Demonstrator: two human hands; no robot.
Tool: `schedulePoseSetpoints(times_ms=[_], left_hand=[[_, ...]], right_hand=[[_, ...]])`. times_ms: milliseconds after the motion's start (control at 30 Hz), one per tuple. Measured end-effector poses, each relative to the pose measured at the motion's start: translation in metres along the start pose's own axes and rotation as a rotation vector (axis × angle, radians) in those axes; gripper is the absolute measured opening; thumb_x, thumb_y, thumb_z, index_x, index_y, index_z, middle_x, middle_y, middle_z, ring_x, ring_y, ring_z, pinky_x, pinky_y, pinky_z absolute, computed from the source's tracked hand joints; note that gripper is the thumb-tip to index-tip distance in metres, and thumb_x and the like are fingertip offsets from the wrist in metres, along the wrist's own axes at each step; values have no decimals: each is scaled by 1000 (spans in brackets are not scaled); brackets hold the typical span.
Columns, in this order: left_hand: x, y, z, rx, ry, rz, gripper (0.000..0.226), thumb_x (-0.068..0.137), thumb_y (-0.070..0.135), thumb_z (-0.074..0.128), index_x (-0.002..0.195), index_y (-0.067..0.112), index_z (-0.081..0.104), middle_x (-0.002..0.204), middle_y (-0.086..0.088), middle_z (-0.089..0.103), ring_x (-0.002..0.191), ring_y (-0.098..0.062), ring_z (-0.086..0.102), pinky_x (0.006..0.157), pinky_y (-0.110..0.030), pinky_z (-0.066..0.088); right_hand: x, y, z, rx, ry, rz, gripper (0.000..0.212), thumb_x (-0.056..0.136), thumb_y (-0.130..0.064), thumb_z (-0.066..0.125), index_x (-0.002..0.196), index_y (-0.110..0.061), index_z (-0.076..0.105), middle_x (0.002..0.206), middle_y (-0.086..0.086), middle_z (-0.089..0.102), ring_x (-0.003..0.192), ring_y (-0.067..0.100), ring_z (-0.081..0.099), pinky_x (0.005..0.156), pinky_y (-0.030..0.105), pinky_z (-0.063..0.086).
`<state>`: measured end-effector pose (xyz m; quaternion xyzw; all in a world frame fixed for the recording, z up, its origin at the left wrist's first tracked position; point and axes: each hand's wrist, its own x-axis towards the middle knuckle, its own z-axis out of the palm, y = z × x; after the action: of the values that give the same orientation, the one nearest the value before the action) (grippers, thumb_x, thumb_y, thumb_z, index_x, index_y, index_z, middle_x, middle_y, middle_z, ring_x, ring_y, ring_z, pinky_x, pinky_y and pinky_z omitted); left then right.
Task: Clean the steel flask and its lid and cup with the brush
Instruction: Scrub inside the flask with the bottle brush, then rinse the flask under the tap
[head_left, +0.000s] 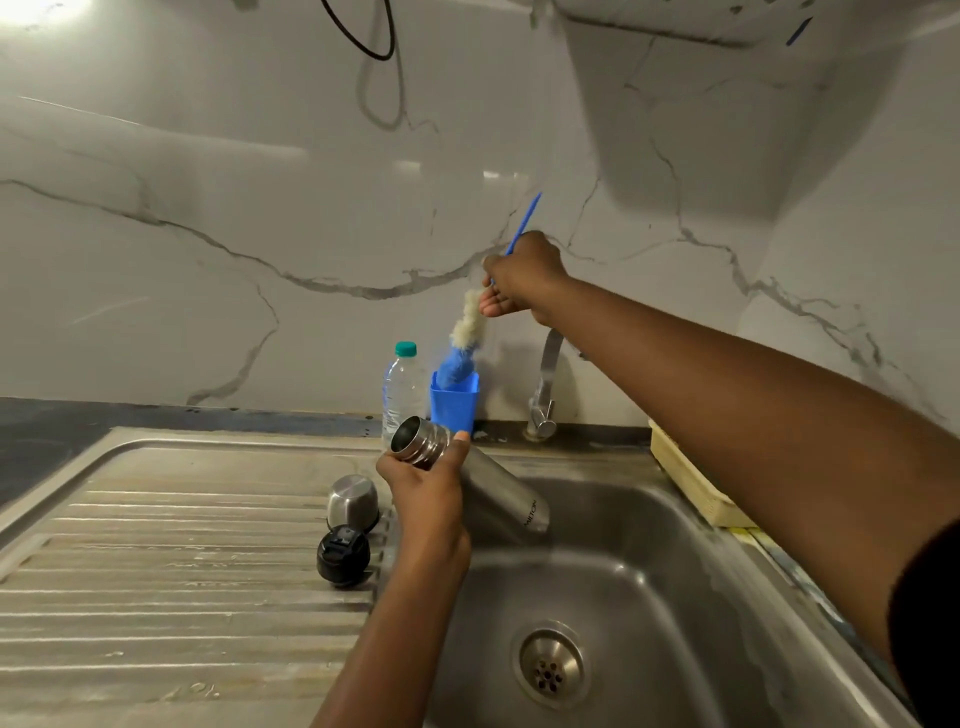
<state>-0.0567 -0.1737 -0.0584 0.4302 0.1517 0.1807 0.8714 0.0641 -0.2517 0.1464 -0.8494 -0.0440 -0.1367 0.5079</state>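
Observation:
My left hand (428, 486) grips the steel flask (498, 493) near its open mouth, holding it tilted over the sink basin (649, 571) with the mouth pointing up and left. My right hand (522, 278) is shut on the blue handle of the bottle brush (467, 332), whose white and blue bristle head dips into a blue holder cup (453, 408) at the wall. The steel cup (353, 501) stands upside down on the drainboard (156, 571). The black lid (343, 555) lies just in front of it.
A clear plastic water bottle (402, 389) with a green cap stands left of the blue holder. The tap (544, 395) rises behind the basin, under my right forearm. A wooden block (691, 483) lies on the sink's right rim. The drain (551, 667) is at the basin's bottom.

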Motion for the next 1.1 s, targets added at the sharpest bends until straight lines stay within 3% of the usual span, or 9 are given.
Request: schedulePoseSetpoints(times_ms=[133,233,433,533,633,733,800,967,1100], left_hand=[[1,-1,0,2,4,-19,58,89,11,83,128,19,42,114,3,64,101,-11,63,112,-51,50],[0,-4,1,11,-10,-42,56,88,11,84,126,20,44,116,-1,66,105,-16,65,112,-52,50],[-2,-3,2,-13,-2,-130,60,89,20,83,131,23,41,120,0,62,107,-17,60,106,-52,50],[-6,0,3,-8,-16,-170,58,91,21,82,129,27,39,115,2,60,101,-16,58,101,-49,49],[-9,0,3,17,-30,-192,62,90,23,82,130,30,36,114,3,58,102,-17,58,105,-52,51],[-13,-1,3,36,-40,-199,63,89,23,83,131,30,36,115,1,58,105,-20,59,107,-55,50],[-15,-2,4,42,-51,-200,63,89,23,83,130,29,36,116,0,58,106,-21,59,109,-56,49],[-17,-2,5,36,-86,-201,61,89,21,83,130,28,37,116,-1,59,109,-24,60,111,-58,48],[-21,-3,4,88,-150,-175,57,89,17,82,132,24,44,119,-5,63,109,-26,63,106,-59,51]], right_hand=[[19,13,26,-61,-17,39,21,98,-8,54,109,8,63,72,21,73,51,27,73,50,33,62],[28,26,41,-96,-34,74,21,99,-10,55,109,7,63,73,19,74,54,27,75,57,37,65],[34,49,52,-68,-71,132,18,99,-10,60,111,3,60,85,19,75,69,27,79,63,34,66],[33,54,46,-23,-100,162,22,98,-8,63,116,4,59,89,20,74,70,25,78,62,32,65],[31,48,32,36,-137,181,29,99,-8,64,122,6,55,90,22,73,76,28,78,71,35,66],[27,35,9,101,-179,197,35,100,-7,64,128,9,52,99,27,71,73,30,78,69,34,66],[18,22,-11,125,-197,196,34,100,-8,64,127,11,54,104,29,71,81,33,78,70,34,66],[-41,-1,-64,154,-289,51,32,99,-10,68,120,13,61,100,29,75,91,36,78,77,35,66],[-117,37,-79,18,-361,-140,16,94,-8,74,107,1,73,90,20,78,81,28,78,76,33,65]])
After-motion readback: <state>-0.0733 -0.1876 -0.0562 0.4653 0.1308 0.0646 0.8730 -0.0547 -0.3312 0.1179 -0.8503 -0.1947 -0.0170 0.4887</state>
